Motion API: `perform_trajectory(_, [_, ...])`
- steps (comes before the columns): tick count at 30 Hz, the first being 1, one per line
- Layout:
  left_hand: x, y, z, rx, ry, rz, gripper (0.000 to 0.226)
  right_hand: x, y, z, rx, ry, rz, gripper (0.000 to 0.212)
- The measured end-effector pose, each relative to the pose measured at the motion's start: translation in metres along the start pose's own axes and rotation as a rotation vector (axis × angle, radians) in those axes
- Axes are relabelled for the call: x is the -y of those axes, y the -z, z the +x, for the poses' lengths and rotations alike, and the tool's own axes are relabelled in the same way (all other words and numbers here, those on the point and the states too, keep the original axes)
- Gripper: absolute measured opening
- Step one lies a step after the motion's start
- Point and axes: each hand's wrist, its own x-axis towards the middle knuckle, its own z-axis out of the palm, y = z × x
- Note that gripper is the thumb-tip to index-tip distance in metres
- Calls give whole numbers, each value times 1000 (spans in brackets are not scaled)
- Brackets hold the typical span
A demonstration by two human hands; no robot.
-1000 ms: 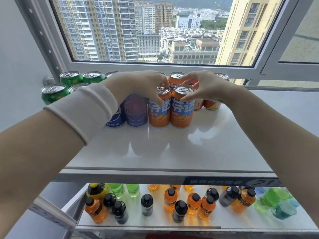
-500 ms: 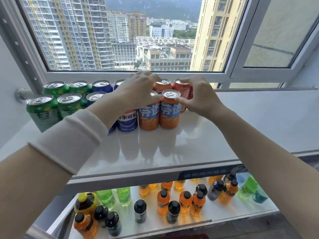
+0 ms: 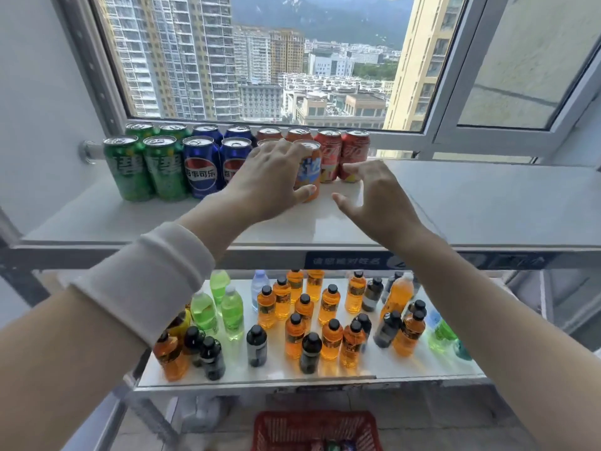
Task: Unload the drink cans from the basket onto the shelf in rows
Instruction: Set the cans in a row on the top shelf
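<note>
A: What could go wrong?
B: The left hand [image 3: 266, 180] lies spread against the front orange can [image 3: 309, 167], mid-frame on the shelf [image 3: 455, 203]. A careless nudge could topple it into the red cans [image 3: 354, 154]. The right hand [image 3: 374, 193] hangs wide, empty.
A: Labels?
B: The blue cans [image 3: 201, 167] read 百事可乐, with Pepsi's globe. The basket [image 3: 312, 428], bottom centre, holds more.

A wide, off-white fabric cuff [image 3: 143, 281] is worn around the left forearm [image 3: 65, 359], its edges thick and softly rolled. The right forearm [image 3: 487, 304], left hand [image 3: 270, 187] and right hand [image 3: 377, 196] are left bare.
</note>
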Motion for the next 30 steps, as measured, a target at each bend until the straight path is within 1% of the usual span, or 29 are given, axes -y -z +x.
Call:
perform_trajectory(4, [-31,2,-42,17,37,-9,62,-2,11,-56,7,26,6,51])
perform_trajectory(9, [-58,7,-92,17,24,-27,59,8,24,-107,-11,22,15,47])
perform_trajectory(13, [-72,4,-126,20,11,-50,61,20,31,-146,-24,8,34,45])
perform_trajectory(19, [-81,-5,-181,48,-34,-81,60,41,26,-206,-37,-25,-2,41])
perform_trajectory(30, [-107,-37,-269,189,-78,-58,58,50,8,-311,93,-131,16,41])
